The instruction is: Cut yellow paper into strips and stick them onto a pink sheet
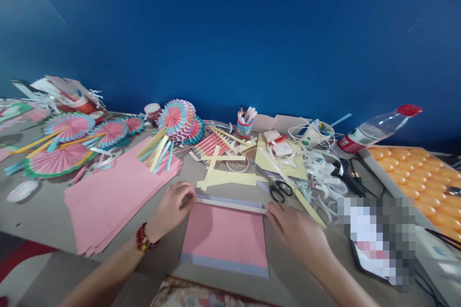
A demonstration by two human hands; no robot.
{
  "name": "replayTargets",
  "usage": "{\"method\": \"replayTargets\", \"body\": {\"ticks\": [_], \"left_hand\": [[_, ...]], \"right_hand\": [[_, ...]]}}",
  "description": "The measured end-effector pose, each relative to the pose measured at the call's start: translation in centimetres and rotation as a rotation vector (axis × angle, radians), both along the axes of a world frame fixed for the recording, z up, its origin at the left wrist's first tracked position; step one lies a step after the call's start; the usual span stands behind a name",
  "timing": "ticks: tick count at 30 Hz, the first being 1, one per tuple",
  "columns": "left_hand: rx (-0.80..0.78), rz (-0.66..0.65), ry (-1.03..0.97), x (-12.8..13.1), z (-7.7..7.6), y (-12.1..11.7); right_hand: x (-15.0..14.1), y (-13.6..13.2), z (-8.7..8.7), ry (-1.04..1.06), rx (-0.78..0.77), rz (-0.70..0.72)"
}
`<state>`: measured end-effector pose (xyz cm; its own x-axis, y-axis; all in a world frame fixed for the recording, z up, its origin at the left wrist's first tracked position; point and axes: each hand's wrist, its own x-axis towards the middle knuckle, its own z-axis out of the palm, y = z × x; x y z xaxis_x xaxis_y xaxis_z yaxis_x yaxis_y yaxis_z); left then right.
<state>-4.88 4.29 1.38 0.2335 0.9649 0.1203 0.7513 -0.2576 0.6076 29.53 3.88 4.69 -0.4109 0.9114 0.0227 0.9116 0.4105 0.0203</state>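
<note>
Hands (175, 205), two, hold one strip (230, 205) across one sheet (226, 235).

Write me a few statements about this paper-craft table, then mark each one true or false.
1. The left hand and right hand are at opposite ends of the narrow white strip. True.
2. The dark red beaded bracelet is on the right wrist. False: it is on the left.
3. The black-handled metal scissors are in the left hand. False: they lie on the table.
4. The clear plastic bottle has a red cap. True.
</note>
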Motion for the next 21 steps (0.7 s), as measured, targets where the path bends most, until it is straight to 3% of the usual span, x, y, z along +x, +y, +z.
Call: {"method": "replayTargets", "body": {"ticks": [11,21], "left_hand": [[-0.056,-0.008,0.069,0.1,0.8,0.3],[-0.050,-0.017,0.119,-0.3,0.0,0.6]], "right_hand": [[-1.9,1.4,0.8,-0.147,-0.176,-0.012],[-2.4,1.8,1.5,-0.194,-0.204,-0.032]]}}
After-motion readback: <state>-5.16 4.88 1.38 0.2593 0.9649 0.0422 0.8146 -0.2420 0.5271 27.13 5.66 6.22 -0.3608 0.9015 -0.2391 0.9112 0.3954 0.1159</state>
